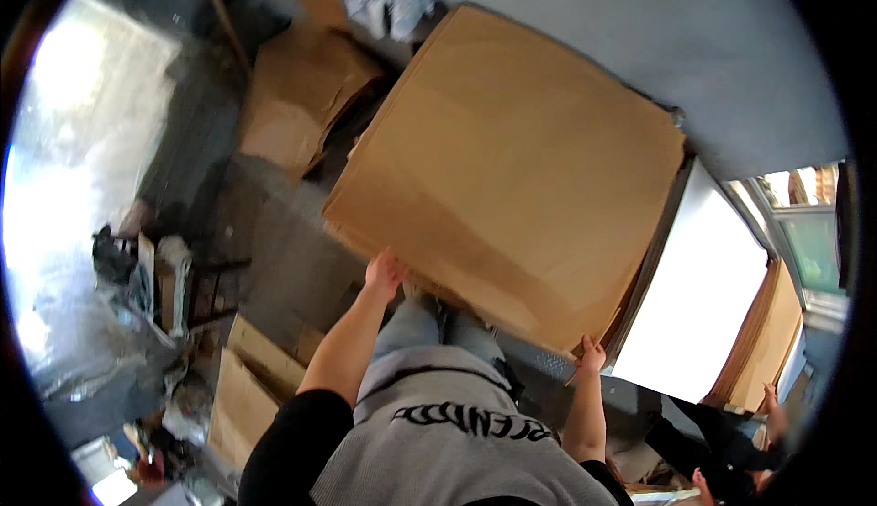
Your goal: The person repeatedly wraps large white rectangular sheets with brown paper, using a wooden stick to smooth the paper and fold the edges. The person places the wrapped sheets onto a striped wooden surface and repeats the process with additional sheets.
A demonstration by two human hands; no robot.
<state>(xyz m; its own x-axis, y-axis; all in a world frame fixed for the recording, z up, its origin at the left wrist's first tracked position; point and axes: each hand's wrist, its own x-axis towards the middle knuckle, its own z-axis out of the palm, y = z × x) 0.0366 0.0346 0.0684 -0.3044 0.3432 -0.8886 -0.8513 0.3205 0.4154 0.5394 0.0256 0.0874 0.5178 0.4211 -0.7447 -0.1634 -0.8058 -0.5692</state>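
Observation:
A large brown cardboard sheet [512,168] lies flat in front of me, on top of what looks like a stack with other sheet edges below it. My left hand [385,273] grips its near edge toward the left, thumb on top and the other fingers mostly hidden underneath. At the near right corner my right hand [591,355] pinches the edge the same way. Both arms reach forward, spread apart. What lies beneath the sheet is mostly hidden.
To the right stands a white panel or tabletop [699,278], with a stack of brown cardboard [763,332] beyond it. A co-worker's hand [775,410] touches that stack. Left are a cardboard box [306,95], cardboard pieces [242,396] and a stool [215,291].

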